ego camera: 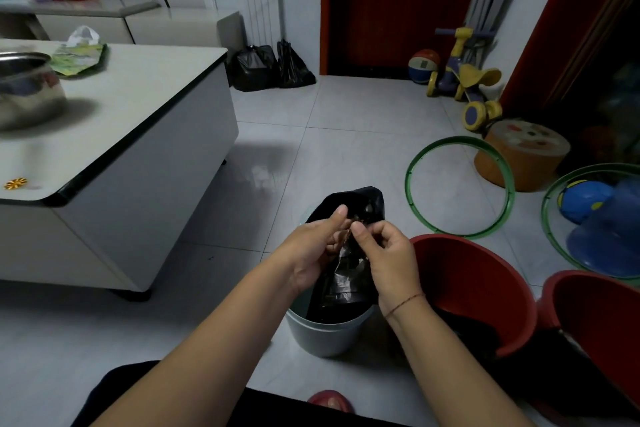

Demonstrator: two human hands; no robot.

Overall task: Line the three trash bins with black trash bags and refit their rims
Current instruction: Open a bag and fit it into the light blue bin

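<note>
- Black plastic, crinkled: the trash bag [346, 263] hangs between my two hands, its lower part down inside the pale grey bin [329, 331] on the floor tiles straight ahead of me.
- My left hand [313, 253] pinches the bag's top edge, thumb and forefinger pressed together on the film.
- My right hand [388, 255] grips the same edge just beside the left, fingers curled in, thumb on top. A thin red thread bracelet [405, 303] sits at that wrist.
- A loose flap of the bag stands up behind my fingers, above the bin's far rim.
- Grey bin stands upright, mouth open, no ring on it.
- Red bin [485, 288] just right of the grey one, near or touching; dark plastic shows in its bottom. Cannot tell whether that is a fitted bag.
- Second red bin [599, 319] further right, at the frame edge, close to the first.
- Green rim ring [415, 163] lies flat on the tiles beyond the red bins, apart from them.
- Second green ring [550, 218] to the right, lying around some blue objects [595, 215].
- White low table [145, 107] to my left carries a steel pot [27, 87].
- Two filled black bags [273, 68] sit against the far wall by the red door [398, 3].
- Child's ride-on toy [464, 80] and a ball [423, 66] near the doorway.
</note>
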